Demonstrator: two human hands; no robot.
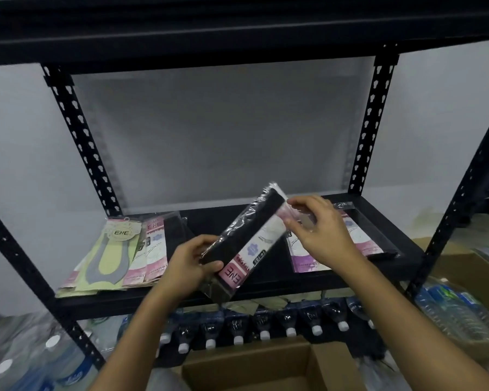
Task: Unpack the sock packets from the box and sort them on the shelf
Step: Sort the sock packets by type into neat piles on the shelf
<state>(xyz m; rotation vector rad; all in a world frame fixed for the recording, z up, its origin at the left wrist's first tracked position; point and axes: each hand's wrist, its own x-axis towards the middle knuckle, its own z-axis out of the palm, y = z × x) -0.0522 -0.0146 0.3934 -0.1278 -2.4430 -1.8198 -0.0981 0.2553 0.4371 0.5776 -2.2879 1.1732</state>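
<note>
Presently, from the head view, both hands were over the shelf (294, 287) with packets (246, 244) held between them, clear of the board. The bundle lay on a diagonal: pink label end low and near, far end raised toward the back right. At least two packets seemed fanned together, a black one over a paler one; the count was not certain.

The left hand (191, 262) gripped the near lower end, thumb on top. The right hand (321, 235) pinched the upper edge of the paler packet with fingertips, apparently to part it from the black one.

A left pile (116, 255) lay beyond the left hand, apart from it. A right pile (305, 259) lay directly beneath the right hand, so that hand was the nearer for a set-down there. The box (251, 365) stood open below, in front of bottles (237, 331).
</note>
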